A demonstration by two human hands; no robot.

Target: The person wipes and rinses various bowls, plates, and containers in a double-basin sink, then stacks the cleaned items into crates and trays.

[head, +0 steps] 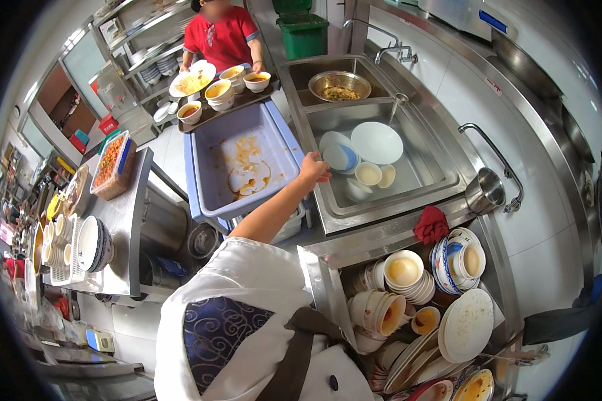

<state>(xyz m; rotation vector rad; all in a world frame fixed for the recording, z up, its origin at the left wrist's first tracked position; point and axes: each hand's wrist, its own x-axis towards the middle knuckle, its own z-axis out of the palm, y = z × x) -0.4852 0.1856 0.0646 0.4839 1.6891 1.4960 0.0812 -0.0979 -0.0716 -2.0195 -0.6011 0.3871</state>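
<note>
My left hand reaches out between the blue-grey plastic tub and the stainless steel sink. Its fingers are loosely bent, and I see nothing held in them. Just beyond the fingertips, a blue-and-white bowl lies in the sink's water. Around it in the water are a large white bowl, a small bowl and several other pieces of crockery. Orange-brown food residue smears the tub's floor. My right hand is out of view.
A person in red stands beyond the tub, hands at a tray of soiled bowls. Stacked dirty bowls and plates fill the nearer basin. A red cloth and steel pot sit by the sink.
</note>
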